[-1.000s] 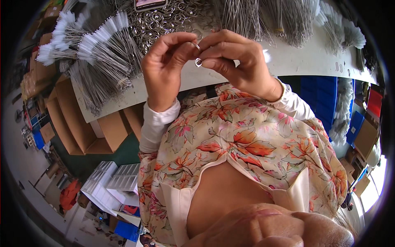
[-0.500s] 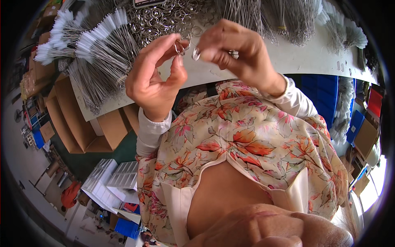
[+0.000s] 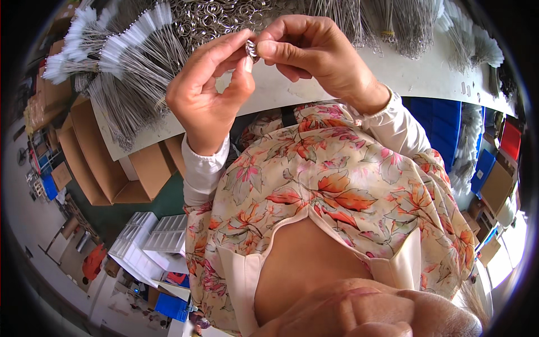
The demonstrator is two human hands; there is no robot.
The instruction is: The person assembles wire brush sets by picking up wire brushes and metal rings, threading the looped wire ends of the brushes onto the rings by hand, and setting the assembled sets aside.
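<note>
My left hand pinches shiny metal rings between thumb and fingertips, above the table. From the other side, my right hand closes its thumb and forefinger on the same rings, and the fingertips of both hands nearly meet. How many rings are there, and how they are joined, is too small to tell. Just beyond my hands lies a heap of loose metal rings. To the left of my left hand are bundles of thin wire brushes with white bristle tips.
More wire brush bundles lie on the far right of the pale table. Open cardboard boxes stand below its left edge, near white plastic crates. Blue bins stand at the right.
My right hand has moved left, bringing its ring against those in my left hand. Both hands have risen slightly in view.
</note>
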